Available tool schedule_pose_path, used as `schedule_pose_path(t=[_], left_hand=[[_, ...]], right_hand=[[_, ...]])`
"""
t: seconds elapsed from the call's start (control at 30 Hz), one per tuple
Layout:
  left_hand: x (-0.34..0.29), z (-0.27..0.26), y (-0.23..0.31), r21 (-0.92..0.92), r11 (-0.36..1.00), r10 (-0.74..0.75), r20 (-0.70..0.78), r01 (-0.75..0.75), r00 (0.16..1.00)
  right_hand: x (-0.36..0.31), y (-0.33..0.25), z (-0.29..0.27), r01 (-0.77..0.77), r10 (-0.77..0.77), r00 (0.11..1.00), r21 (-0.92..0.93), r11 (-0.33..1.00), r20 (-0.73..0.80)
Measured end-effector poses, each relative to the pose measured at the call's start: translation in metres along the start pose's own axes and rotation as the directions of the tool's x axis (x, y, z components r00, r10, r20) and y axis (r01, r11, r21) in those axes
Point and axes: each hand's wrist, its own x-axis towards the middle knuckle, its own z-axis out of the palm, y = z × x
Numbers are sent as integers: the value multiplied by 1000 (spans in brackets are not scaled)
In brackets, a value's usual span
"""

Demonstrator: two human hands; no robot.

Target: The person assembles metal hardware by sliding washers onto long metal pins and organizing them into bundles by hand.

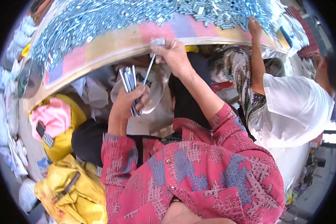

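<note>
My left hand [124,102] is closed around a bundle of slim shiny metal rods [128,79], which stand nearly upright and stick out above and below the fist. At the table edge, my right hand [175,58] pinches the upper end of a single long metal rod [149,70]. That rod slants down to the left hand's thumb, beside the bundle. A grey wrapping [158,42] covers a fingertip of the right hand. Whether the rods have threads or heads is too small to tell. Beneath the hands hangs a clear plastic bag [155,98].
A heap of metal pieces [115,18] spreads over the far part of the striped table [130,37]. To my right, a person in a white shirt [295,108] reaches a hand [254,28] into it. Yellow bags [72,190] and a pink cloth [56,115] with a phone lie left.
</note>
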Motion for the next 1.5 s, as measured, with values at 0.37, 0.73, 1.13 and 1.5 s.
schedule_pose_path(t=[0.37, 0.73, 1.13, 1.5], left_hand=[[11, 21, 4, 49, 998, -27, -194, 37, 981], [8, 13, 8, 53, 996, 84, -199, -75, 976], [-14, -9, 7, 13, 998, 64, -194, -63, 979], [-25, -21, 11, -150, 954, 204, -310, -260, 929]], right_hand=[[116, -15, -184, -247, -580, 783, -968, 41, -224], [69, -33, -93, 134, -125, 990, -206, 969, 57], [54, -10, -2, 253, -88, 932, -461, 851, 351], [28, 15, 55, -371, 165, 741, 193, 908, 651]])
